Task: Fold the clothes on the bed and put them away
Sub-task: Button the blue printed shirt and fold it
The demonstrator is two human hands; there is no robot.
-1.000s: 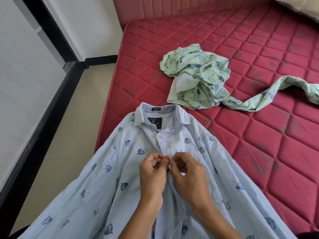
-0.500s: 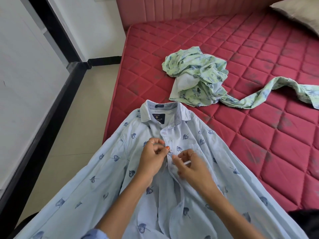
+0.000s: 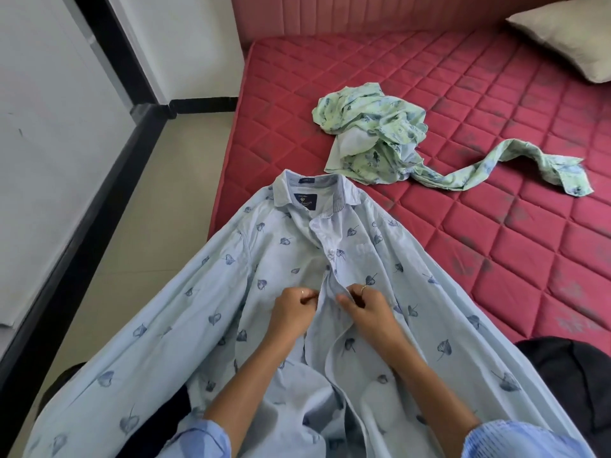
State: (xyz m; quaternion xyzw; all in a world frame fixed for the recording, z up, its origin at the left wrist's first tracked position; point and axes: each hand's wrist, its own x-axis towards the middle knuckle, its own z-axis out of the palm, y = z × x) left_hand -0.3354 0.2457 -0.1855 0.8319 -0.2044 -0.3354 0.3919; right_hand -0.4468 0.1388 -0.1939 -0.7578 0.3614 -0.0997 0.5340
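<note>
A light blue shirt [image 3: 284, 259] with dark leaf prints lies front up over the near corner of the red quilted mattress [image 3: 496, 259], collar pointing away from me. My left hand [image 3: 292, 310] pinches the left edge of the button placket at mid-chest. My right hand [image 3: 367, 307] pinches the right edge beside it. One button just above my hands is fastened. A crumpled pale green printed shirt [image 3: 373, 137] lies farther back on the mattress, one sleeve trailing to the right.
A beige pillow [image 3: 568, 38] rests at the far right corner by the pink headboard [image 3: 363, 11]. A dark garment [image 3: 575, 381] lies at the near right mattress edge. Tiled floor [image 3: 165, 200] and a white wall with black skirting run along the left.
Both hands have moved down the placket, from near the collar to mid-chest. The view has tilted up, showing the pillow.
</note>
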